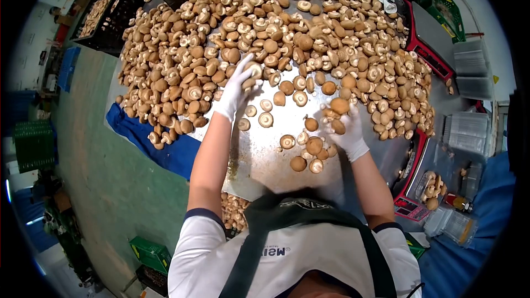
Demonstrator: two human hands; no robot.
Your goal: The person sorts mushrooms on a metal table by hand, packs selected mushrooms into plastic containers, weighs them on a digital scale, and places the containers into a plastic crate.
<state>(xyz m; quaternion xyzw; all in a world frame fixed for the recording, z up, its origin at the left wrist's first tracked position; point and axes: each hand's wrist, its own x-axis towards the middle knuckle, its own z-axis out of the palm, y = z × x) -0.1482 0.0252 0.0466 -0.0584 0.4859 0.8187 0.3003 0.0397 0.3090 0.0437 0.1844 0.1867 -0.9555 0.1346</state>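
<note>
Brown mushrooms (pixel 194 92) lie heaped across the metal table (pixel 251 160), with several loose ones in front of the heap. My left hand (pixel 238 89), in a white glove, is at the near edge of the heap with its fingers closed round mushrooms (pixel 253 72). To the right, my right hand (pixel 346 128), gloved too, holds several mushrooms (pixel 339 106) between thumb and fingers. Below and left of it, a small group of mushrooms (pixel 314 145) rests on the metal surface.
Red scales (pixel 430 62) stand along the right side, near stacked clear trays (pixel 465 132). One lower scale (pixel 411 208) has a tray of mushrooms (pixel 430 187) by it. Blue cloth (pixel 152 144) hangs at the left edge. Black crates (pixel 105 16) stand at the back left.
</note>
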